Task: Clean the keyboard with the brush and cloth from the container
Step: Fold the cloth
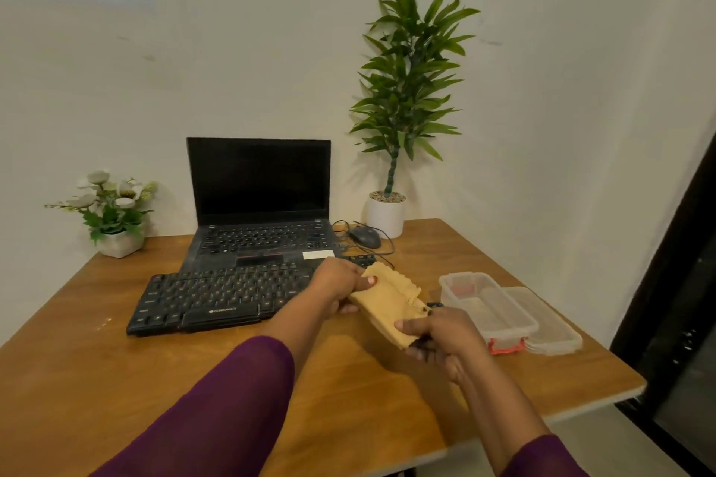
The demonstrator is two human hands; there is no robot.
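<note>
A black keyboard lies on the wooden table, in front of an open laptop. Both hands hold a folded yellow cloth just above the keyboard's right end. My left hand pinches its far left edge with thumb on top. My right hand grips the cloth's near corner, and a dark object, perhaps the brush, shows partly under the cloth and in that hand. The clear plastic container stands open to the right, its lid beside it.
The open black laptop has a dark screen. A mouse with its cable lies behind the keyboard's right end. A tall potted plant stands at the back, a small flower pot at back left. The table edge runs close on the right.
</note>
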